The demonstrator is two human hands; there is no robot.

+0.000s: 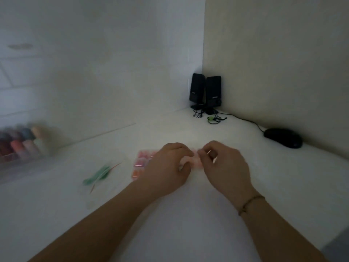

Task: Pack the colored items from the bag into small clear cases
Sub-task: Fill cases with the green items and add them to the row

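A: Starting big. The white desk [188, 214] is running into a corner; matte, smooth, dimly lit. The person is working in its middle, probably for elbow room.

B: At the left edge, a blurred clear tray of capped bottles [22, 146] in mixed colours is sitting well apart from the hands. Out of the way, likely not needed for this step.

A: Two black speakers [204, 91] are standing upright in the corner, cords trailing; a glossy black mouse [283, 138] is lying by the right wall.

B: Now the task's things. A flat set of small clear cases [140, 164], pink and orange showing through, is lying on the desk just under and left of the left hand [166, 167].

A: That hand is curling its fingers around something pale pink [188, 163]; likely the bag, though blur is hiding its outline.

B: The right hand [224, 165] is pinching the same pink thing from the other side. Judging by the two-sided grip, they are opening it or drawing an item out.

A: Smallest: green strips [98, 175] with a thin orange stick, smeared by motion, are lying left of the cases.
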